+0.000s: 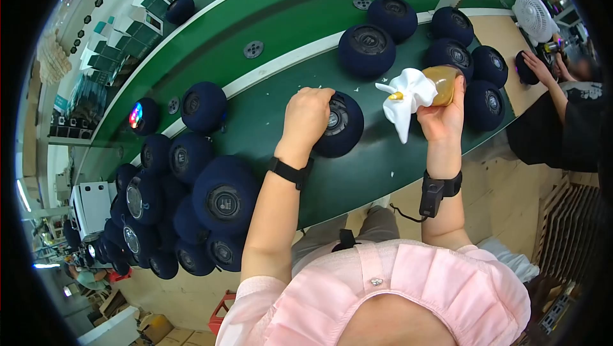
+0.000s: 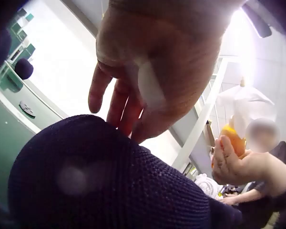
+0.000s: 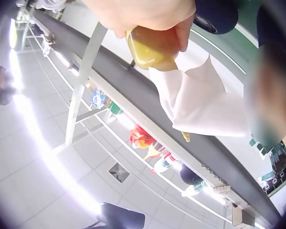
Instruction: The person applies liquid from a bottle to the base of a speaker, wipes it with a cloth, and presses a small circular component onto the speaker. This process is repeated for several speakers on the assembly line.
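Head view, centre: our left hand [image 1: 307,116] grips the knitted speaker [image 1: 345,130], likely firm, best held round its sides; our right hand [image 1: 442,118] clasps a probably squeezable bottle [image 1: 445,84].

Left hand [image 2: 155,67]: fingers at navy knit ball's [image 2: 105,176] edge
Right hand [image 2: 243,168]: grips amber bottle [image 2: 235,139]
White sheet [image 2: 245,102]: above bottle

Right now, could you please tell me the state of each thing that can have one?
Amber bottle: held in the right grip
White cloth: crumpled around the nozzle, tip exposed
Central speaker: touched by the left grip
Coloured light: lit
White fan: spinning or still, cannot tell
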The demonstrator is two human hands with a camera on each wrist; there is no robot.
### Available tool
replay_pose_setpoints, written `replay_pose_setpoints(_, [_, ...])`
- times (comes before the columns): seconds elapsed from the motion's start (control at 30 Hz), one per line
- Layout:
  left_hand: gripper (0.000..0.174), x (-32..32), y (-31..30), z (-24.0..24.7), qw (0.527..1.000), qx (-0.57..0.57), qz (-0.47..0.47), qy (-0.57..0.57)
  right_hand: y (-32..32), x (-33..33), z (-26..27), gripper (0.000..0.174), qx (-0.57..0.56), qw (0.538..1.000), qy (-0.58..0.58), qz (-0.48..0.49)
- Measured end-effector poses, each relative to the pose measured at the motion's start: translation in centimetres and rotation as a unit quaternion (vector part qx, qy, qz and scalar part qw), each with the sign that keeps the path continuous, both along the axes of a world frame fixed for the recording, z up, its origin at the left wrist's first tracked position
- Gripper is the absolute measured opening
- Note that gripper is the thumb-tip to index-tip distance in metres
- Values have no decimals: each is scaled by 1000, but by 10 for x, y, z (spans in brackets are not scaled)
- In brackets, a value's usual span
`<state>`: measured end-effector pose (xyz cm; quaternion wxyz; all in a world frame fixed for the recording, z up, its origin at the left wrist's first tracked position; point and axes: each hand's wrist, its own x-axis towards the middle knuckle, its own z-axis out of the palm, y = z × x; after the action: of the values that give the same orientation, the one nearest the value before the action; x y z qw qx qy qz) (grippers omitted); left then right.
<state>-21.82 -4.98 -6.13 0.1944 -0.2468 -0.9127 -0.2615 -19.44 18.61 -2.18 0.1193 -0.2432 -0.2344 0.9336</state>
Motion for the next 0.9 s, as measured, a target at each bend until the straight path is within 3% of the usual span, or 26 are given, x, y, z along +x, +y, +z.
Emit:
replay_pose_setpoints(0.3, [17, -7, -6, 5, 999, 34, -9, -39, 4, 0, -22, 45, -15, 1000, 4, 22])
replay_pose_setpoints(0.4, [17, -9, -6, 5, 995, 62, 15, -79, -5, 0, -27, 38, 72, 996, 49, 4])
replay_pose_setpoints(0.43, [18, -9, -6, 6, 984, 101, 46, -138, -6, -1, -30, 38, 73, 996, 48, 7])
replay_pose_setpoints(0.5, [21, -11, -7, 7, 967, 143, 79, -197, -13, -4, -31, 34, 243, 964, 106, -37])
replay_pose_setpoints(0.77, [25, -16, -10, 11, 945, 160, 132, -252, -38, -22, -21, 28, 323, 927, 189, -38])
replay_pose_setpoints(0.9, [25, -16, -10, 8, 940, 173, 125, -266, -44, -31, -35, 47, 350, 921, 166, -38])
